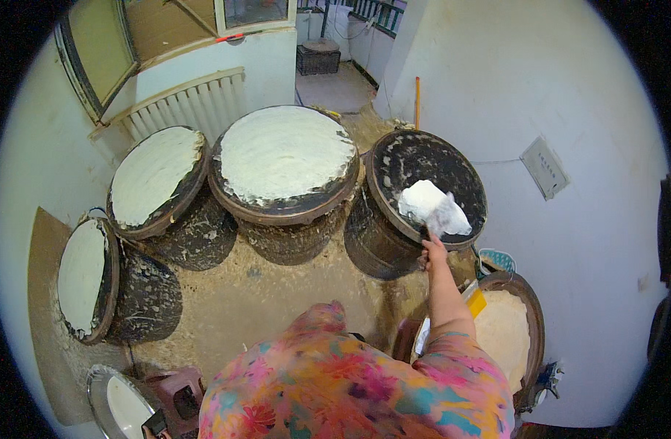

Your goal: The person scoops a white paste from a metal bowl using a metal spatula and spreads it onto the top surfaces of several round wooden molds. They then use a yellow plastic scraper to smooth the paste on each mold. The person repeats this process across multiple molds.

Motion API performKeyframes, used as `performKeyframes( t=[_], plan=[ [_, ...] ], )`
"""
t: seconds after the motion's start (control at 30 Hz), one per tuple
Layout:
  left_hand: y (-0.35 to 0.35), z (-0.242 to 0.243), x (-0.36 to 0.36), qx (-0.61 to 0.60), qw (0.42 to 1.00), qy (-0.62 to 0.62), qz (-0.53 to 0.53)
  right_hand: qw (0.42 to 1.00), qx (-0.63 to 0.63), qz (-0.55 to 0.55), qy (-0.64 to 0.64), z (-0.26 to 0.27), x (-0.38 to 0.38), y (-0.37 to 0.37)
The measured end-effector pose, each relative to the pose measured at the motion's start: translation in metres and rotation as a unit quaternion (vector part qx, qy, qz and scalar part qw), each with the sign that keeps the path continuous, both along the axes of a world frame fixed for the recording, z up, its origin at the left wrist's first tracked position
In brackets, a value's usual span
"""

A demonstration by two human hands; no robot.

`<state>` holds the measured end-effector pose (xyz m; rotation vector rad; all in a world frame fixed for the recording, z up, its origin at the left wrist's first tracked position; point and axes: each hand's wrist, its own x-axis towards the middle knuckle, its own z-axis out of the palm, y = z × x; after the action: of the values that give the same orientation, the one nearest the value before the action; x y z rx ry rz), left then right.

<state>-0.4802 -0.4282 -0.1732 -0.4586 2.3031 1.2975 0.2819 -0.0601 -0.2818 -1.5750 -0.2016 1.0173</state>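
Note:
My right hand [435, 252] grips the dark handle of a broad, flat scraper [445, 217], whose blade is blurred. The blade lies against a lump of white dough or batter [421, 198] on the near part of a black round griddle [412, 156]. White residue flecks that griddle. My left hand [164, 435] barely shows at the bottom left edge, closed on a dark flat tool [156, 422]. Beside it is a metal basin [98, 392] containing a white mass [128, 406]. Most of that hand is cut off.
White layers cover three more drum-mounted griddles, at centre [283, 219], left [165, 224] and far left [113, 285]. A pale round sheet [503, 329] lies on a brown round support at right, by a teal basket [497, 260]. A pinkish plastic stool [176, 392] stands by the basin.

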Motion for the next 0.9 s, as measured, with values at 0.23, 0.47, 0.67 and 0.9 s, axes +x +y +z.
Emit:
performKeyframes(
  t=[0.23,0.47,0.67,0.9],
  plan=[
    [0.034,0.015,0.029,0.032,0.999,0.0,-0.003,0.661,-0.151,0.31,-0.666,0.038,-0.013,0.009],
    [0.119,0.05,0.096,0.156,0.986,-0.03,-0.043,0.718,-0.314,0.194,-0.59,0.05,0.097,-0.053],
    [0.227,0.11,0.19,0.348,0.91,-0.152,-0.168,0.989,-0.13,-0.01,-0.071,0.03,0.098,-0.018],
    [0.327,0.164,0.304,0.455,0.782,-0.271,-0.328,0.811,-0.077,0.334,-0.474,0.04,0.013,0.046]
  ],
)
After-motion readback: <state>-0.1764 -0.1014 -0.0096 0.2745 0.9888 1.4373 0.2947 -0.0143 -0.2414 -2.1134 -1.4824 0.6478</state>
